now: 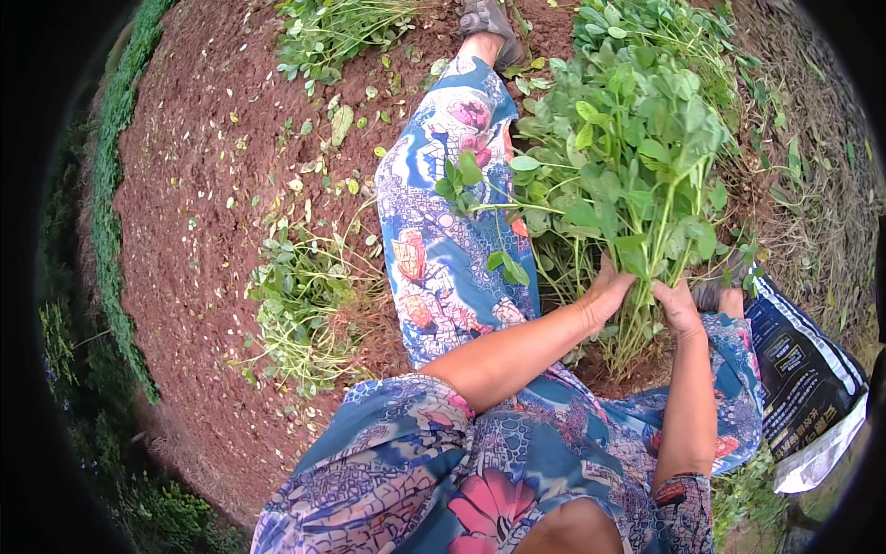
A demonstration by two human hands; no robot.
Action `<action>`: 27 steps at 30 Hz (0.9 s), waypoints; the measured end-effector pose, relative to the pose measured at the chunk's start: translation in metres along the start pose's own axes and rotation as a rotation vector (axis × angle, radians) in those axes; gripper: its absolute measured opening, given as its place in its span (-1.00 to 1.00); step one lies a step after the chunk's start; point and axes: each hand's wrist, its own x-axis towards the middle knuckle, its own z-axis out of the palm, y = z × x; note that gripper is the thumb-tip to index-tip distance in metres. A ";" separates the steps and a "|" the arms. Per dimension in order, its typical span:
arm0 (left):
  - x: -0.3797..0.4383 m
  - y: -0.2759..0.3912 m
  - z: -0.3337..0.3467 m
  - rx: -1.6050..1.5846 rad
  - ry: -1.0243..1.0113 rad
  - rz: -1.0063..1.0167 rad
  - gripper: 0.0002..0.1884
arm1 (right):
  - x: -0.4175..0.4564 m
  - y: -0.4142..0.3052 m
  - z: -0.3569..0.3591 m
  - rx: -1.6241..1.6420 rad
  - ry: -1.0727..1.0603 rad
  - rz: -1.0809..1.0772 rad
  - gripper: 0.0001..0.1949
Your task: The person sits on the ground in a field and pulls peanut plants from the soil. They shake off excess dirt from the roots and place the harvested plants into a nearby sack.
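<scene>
An upright bunch of leafy green peanut plants (644,187) stands between my legs, its stems gathered at the middle. My left hand (609,289) grips the stems from the left side. On the other side, my right hand (677,305) closes around them too, its thumb close to the left hand. Below both hands the stem ends fan out toward the reddish soil; any pods or roots there are hard to make out. One long leafy stem sticks out leftward across my patterned trouser leg (450,208).
More pulled plants (308,305) lie on the soil left of my leg, with another pile (346,31) farther ahead. A dark printed sack (796,367) sits at my right. Dry straw (817,173) covers the far right; a low green hedge (111,187) borders the left.
</scene>
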 end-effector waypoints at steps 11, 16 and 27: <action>-0.106 0.129 0.068 0.039 -0.292 0.651 -0.72 | -0.091 -0.107 -0.064 -0.434 0.106 -0.414 -0.54; -0.153 0.180 0.007 0.068 0.036 0.693 -0.79 | -0.103 -0.191 0.156 -0.668 0.046 -0.499 -0.58; -0.202 0.160 -0.150 -0.427 0.201 0.533 -0.43 | -0.092 -0.144 0.331 -0.998 -0.435 -0.821 -0.17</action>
